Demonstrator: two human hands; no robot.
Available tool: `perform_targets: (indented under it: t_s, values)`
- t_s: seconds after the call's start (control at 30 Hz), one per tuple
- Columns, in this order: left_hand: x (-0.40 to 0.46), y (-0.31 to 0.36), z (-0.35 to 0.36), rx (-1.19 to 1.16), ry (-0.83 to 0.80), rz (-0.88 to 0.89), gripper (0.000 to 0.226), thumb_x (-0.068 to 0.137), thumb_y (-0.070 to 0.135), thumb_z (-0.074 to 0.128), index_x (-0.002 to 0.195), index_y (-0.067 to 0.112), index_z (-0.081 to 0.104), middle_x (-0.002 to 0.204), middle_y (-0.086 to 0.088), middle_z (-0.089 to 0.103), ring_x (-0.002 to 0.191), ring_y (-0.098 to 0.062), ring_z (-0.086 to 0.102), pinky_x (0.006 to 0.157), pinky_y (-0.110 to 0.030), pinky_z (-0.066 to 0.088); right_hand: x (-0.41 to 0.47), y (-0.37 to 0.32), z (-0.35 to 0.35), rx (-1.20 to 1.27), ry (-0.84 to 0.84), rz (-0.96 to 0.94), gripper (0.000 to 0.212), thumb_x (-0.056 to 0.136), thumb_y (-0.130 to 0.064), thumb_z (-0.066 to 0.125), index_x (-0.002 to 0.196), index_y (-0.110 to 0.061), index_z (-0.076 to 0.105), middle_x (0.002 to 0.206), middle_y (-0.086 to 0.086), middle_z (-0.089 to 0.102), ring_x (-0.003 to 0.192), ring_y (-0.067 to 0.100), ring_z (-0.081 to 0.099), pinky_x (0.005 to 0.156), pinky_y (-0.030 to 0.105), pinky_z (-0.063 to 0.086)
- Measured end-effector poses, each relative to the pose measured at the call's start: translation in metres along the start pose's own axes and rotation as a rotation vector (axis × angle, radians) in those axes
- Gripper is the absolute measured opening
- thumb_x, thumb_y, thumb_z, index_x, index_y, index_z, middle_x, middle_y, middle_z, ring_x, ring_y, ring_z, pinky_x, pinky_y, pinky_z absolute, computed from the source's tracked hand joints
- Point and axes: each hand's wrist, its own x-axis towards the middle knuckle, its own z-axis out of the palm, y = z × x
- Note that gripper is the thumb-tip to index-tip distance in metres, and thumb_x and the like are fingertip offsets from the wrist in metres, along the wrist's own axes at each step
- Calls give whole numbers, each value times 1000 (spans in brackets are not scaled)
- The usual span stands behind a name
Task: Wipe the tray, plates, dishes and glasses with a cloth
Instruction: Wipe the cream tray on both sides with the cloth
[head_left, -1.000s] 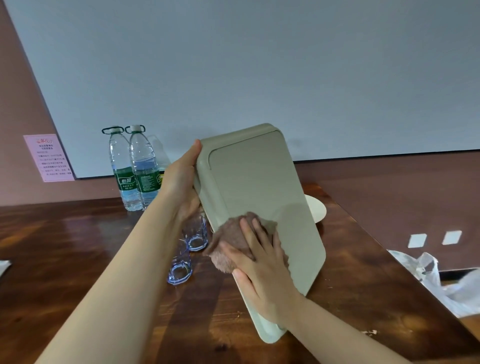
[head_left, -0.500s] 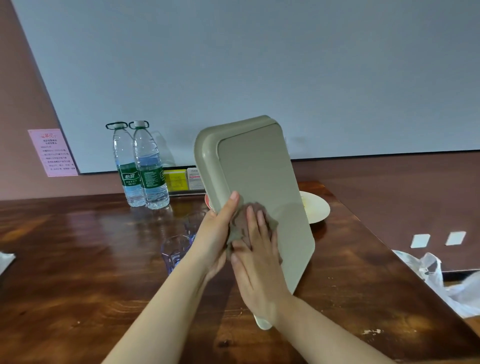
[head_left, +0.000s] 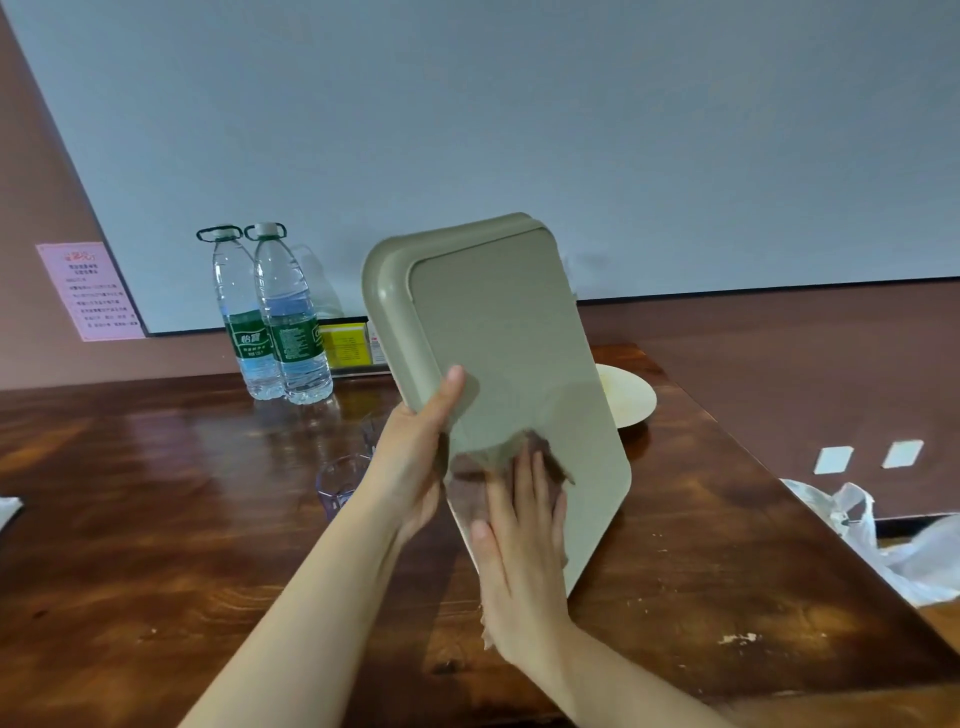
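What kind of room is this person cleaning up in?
Probably a dining or meeting room, though I can't be sure. A long wooden table stands against a wall with a pink notice; two water bottles, a plate and a serving tray suggest meals.

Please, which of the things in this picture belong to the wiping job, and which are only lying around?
Belong to the job:
- tray, gripped at its edge by the left hand
- brown cloth, pressed on the tray by the right hand
- plate
- glass

Only lying about:
- two water bottles
- yellow box
- plastic bag
- pink notice
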Motion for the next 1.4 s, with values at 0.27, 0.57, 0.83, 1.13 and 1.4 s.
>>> perform_targets:
  t_s: [0.27,0.57,0.83,1.13,1.4]
  values:
    - [-3,-1,11,220,-4,119,12,91,3,54,89,8,64,63,4,68,57,-5,63,54,-15,51,64,-20,-27,250,97,151,57,76,-72,-17,130,-53,-16,140,-25,-34,133,-2,-32,110,39,-18]
    - [-8,-1,11,372,1,151,29,90,-4,51,81,15,70,79,-3,74,74,-18,71,75,-44,57,164,37,-65,284,89,366,48,103,-22,19,149,-22,8,158,4,-7,145,18,-7,117,39,0]
    - [-10,0,7,358,83,166,25,90,-3,51,75,9,66,63,0,70,59,-11,67,57,-30,58,68,27,-15,455,93,605,48,103,-28,17,149,-20,11,157,-3,3,145,16,-6,114,31,-8]
    - [-20,15,21,583,12,261,31,89,-8,50,65,10,56,33,5,50,25,0,42,30,-9,32,139,-20,-68,375,197,171,46,96,-42,17,136,-39,-5,154,-11,-12,138,3,-19,112,36,-15]
    - [-19,16,20,609,-46,227,32,89,-9,51,64,11,55,32,6,49,25,0,44,31,-7,31,209,21,-95,486,302,275,48,102,-28,22,149,-22,15,157,-2,13,144,16,10,114,38,10]
